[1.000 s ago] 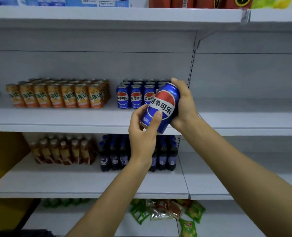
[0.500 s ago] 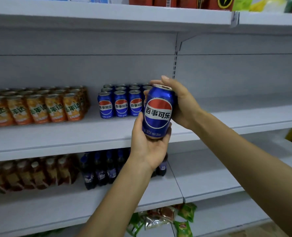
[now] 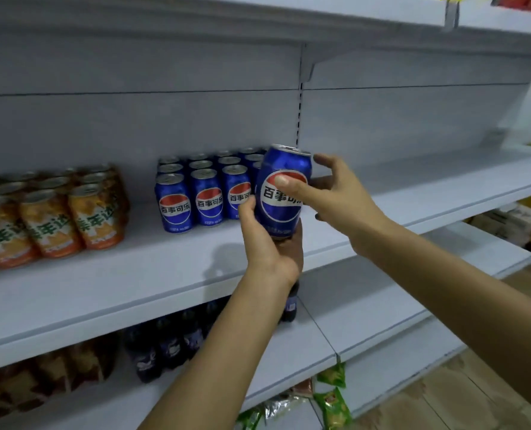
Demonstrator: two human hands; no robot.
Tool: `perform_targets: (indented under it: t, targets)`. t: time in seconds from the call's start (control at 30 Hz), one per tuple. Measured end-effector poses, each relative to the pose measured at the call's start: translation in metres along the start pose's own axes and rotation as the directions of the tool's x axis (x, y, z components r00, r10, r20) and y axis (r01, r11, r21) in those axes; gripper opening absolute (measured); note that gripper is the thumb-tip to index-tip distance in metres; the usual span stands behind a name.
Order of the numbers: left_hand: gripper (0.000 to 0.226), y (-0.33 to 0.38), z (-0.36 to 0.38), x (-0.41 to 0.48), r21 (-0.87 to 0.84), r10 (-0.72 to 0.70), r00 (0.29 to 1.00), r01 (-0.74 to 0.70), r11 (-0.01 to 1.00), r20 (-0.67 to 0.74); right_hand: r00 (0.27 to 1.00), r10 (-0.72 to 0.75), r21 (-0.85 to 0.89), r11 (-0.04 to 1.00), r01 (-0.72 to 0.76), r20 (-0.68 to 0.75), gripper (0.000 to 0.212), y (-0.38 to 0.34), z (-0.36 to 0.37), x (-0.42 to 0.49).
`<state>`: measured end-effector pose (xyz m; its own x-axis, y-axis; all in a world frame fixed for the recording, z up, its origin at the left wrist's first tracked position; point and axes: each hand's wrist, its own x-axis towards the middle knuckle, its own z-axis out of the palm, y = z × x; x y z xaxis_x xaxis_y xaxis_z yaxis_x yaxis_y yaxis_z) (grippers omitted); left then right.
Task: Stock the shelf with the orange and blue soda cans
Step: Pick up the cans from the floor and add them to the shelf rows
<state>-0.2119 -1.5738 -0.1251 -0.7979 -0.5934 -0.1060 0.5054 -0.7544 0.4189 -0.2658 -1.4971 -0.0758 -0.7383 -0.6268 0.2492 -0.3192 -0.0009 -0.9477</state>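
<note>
Two-handed, standing at a long white shelf (image 3: pixel 133 283) and looking slightly down along it. Facing, at the left of that board, a block of orange cans (image 3: pixel 50 218) packed in rows, and, near its middle and set apart from them, a block of blue cans (image 3: pixel 208 193) several rows deep, all upright. Looking past the front edge at a lower shelf (image 3: pixel 351 305) carrying dark bottles (image 3: pixel 171 346), too blurred for reading. Glimpsing green packets (image 3: pixel 332 395) lower still. Gripping with the left hand (image 3: pixel 267 246), fingers and thumb wrapped round the base from below, one more blue can (image 3: pixel 276 209). Holding it in the air, nearly upright with its top leaning slightly right, in front of the shelf board and just right of the front row of blue cans, covering the fourth column of them. Stretching the right hand (image 3: pixel 341 197) loose beside the can, fingers spread and straight behind it, clasping nothing, only laying the thumb tip on the red of the label.
</note>
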Motion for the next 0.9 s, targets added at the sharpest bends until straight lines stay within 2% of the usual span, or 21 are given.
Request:
perform_targets:
  t: [0.07,0.13,0.23,0.33,0.5,0.6,0.67,0.73,0.77,0.83,0.87,0.9]
  targets:
    - [0.045,-0.011,0.004,0.008,0.058,0.001,0.999,-0.004,0.998,0.046,0.998,0.035,0.02,0.999,-0.034,-0.043,0.068,0.013,0.004,0.0]
    - [0.043,-0.022,0.005,0.015,0.146,-0.041,0.997,0.031,0.989,0.069,0.991,0.058,0.027,0.998,-0.055,-0.123,0.066,0.02,-0.002,0.008]
    - [0.034,-0.032,0.003,0.024,0.272,-0.161,0.987,0.154,0.95,0.003,0.98,0.098,-0.019,0.995,-0.102,-0.174,0.067,0.027,-0.025,0.027]
    - [0.036,-0.033,0.007,0.045,0.249,-0.224,0.973,0.232,0.94,-0.058,0.984,0.099,-0.089,0.99,-0.113,-0.151,0.067,0.042,-0.043,0.049]
    - [0.061,-0.037,0.019,0.086,0.134,-0.237,0.97,0.243,0.961,-0.059,0.994,0.065,-0.22,0.972,-0.083,-0.088,0.073,0.067,-0.053,0.097]
    - [0.057,-0.042,0.018,0.112,0.285,-0.177,0.981,0.193,0.939,-0.083,0.997,0.068,-0.259,0.963,-0.076,-0.038,0.077,0.081,-0.054,0.135]
    - [0.045,-0.042,0.011,0.125,0.554,-0.021,0.995,0.071,0.829,-0.095,0.999,0.051,-0.318,0.947,-0.049,-0.002,0.08,0.093,-0.052,0.159]
    - [0.032,-0.038,0.001,0.131,0.765,0.143,0.989,-0.065,0.641,-0.036,0.999,0.032,-0.365,0.931,-0.023,0.019,0.08,0.106,-0.048,0.179]
    - [0.03,-0.036,-0.004,0.131,0.824,0.192,0.981,-0.114,0.554,0.008,0.999,0.037,-0.373,0.928,-0.025,0.024,0.08,0.113,-0.046,0.187]
    - [0.04,-0.03,-0.016,0.133,0.91,0.268,0.959,-0.192,0.368,0.094,0.998,0.06,-0.38,0.924,-0.043,0.033,0.081,0.127,-0.041,0.198]
    - [0.046,-0.026,-0.023,0.134,0.951,0.312,0.937,-0.23,0.208,0.158,0.997,0.064,-0.383,0.923,-0.042,0.045,0.082,0.132,-0.039,0.202]
    - [0.053,-0.022,-0.028,0.136,0.964,0.345,0.904,-0.264,-0.018,0.254,0.996,0.059,-0.381,0.924,-0.03,0.063,0.082,0.137,-0.036,0.206]
